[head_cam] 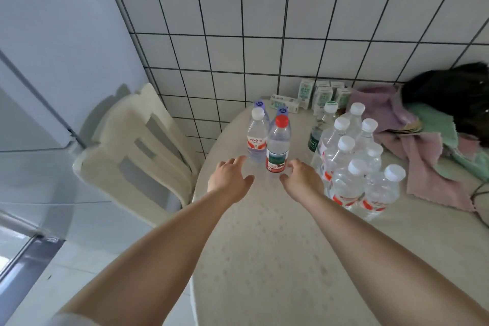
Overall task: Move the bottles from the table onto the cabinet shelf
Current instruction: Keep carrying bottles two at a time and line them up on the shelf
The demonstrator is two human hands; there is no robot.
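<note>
- Head view: both my hands are stretched out over the tabletop (pixel 264 246), my left hand (pixel 229 177) and my right hand (pixel 301 180), fingers spread wide and holding nothing.
- Just ahead of my fingers, between the two hands, stands the red-capped bottle (pixel 278 147). The white-capped bottle (pixel 256 137) stands touching its side, ahead of my left fingers. Two blue-capped bottles (pixel 282 111) stand behind them, mostly hidden.
- To the right of my right fingers is a close cluster of white-capped bottles (pixel 352 167), with a green-labelled bottle (pixel 321 127) at its far edge.
- The bottles look full, so I judge each fairly heavy for one hand. The clear plastic is thin and smooth and should give under a squeeze, so I would grip round the labelled middle, not the cap.
- The tabletop is pale and round-edged, faintly patterned. Beyond my fingers small cartons (pixel 307 92) sit against the tiled wall (pixel 264 34). Pink and green cloths (pixel 434 145) lie far right.
- A cream chair (pixel 137 145) stands left of my left hand. The white panels at far left may be the cabinet; I cannot tell, and no shelf shows.
</note>
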